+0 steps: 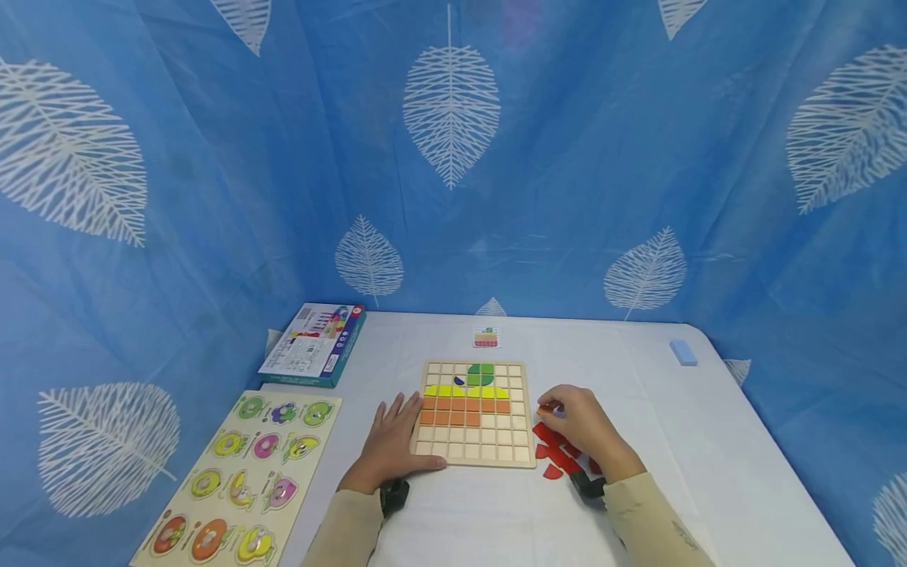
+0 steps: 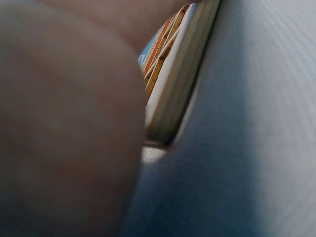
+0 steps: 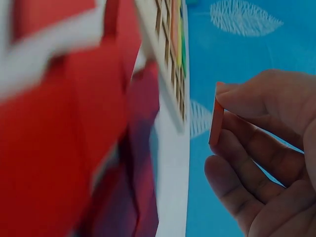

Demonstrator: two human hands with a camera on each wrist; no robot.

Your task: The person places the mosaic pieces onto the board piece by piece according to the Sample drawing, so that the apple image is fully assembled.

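A wooden grid board [image 1: 489, 452] lies on the table, with green, blue and yellow pieces in its upper rows and orange tiles [image 1: 450, 405] across the middle. Its lower cells are bare wood. My left hand [image 1: 390, 441] rests at the board's left edge, fingers extended and thumb along the near-left corner. In the left wrist view that hand covers much of the board [image 2: 177, 74]. Right of the board, my right hand [image 1: 584, 425] pinches a thin orange square tile [image 3: 216, 116] between thumb and fingers. Loose red pieces [image 1: 553, 472] lie beneath that hand, partly hidden by it.
A small picture card [image 1: 486, 338] lies behind the board. At the left are a puzzle box [image 1: 312, 346] and a fruit puzzle board [image 1: 283, 413]. A light-blue block [image 1: 683, 353] sits at the far right. Blue leaf-patterned cloth [image 1: 553, 157] hangs around the table.
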